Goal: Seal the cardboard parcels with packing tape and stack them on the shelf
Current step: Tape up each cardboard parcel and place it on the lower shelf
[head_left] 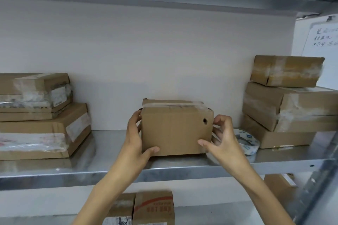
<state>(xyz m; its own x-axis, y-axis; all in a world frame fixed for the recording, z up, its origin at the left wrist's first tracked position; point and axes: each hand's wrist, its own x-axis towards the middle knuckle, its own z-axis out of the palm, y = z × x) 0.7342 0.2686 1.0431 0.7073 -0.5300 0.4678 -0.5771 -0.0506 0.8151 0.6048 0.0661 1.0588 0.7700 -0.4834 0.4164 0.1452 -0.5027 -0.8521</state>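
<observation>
parcel (pixel 175 129) sat mid-span on shelf (pixel 182 168), near front edge | left hand (pixel 135 139), right hand (pixel 221 139) gripped its sides, fingers curled | open room leftward | tape roll (pixel 247 142) just right

Smooth grey metal for the shelf (pixel 113 151), shiny near its front edge. Dull brown cardboard for the small box (pixel 173 131) at the middle, with a glossy clear tape strip (pixel 173 104) along its top. Same dull cardboard for the left stack (pixel 36 126) and the right stack (pixel 265 104) at the shelf ends, wrapped in crinkly shiny tape. Smooth white tape roll (pixel 247 144). Matt pale back wall (pixel 146 51).
</observation>
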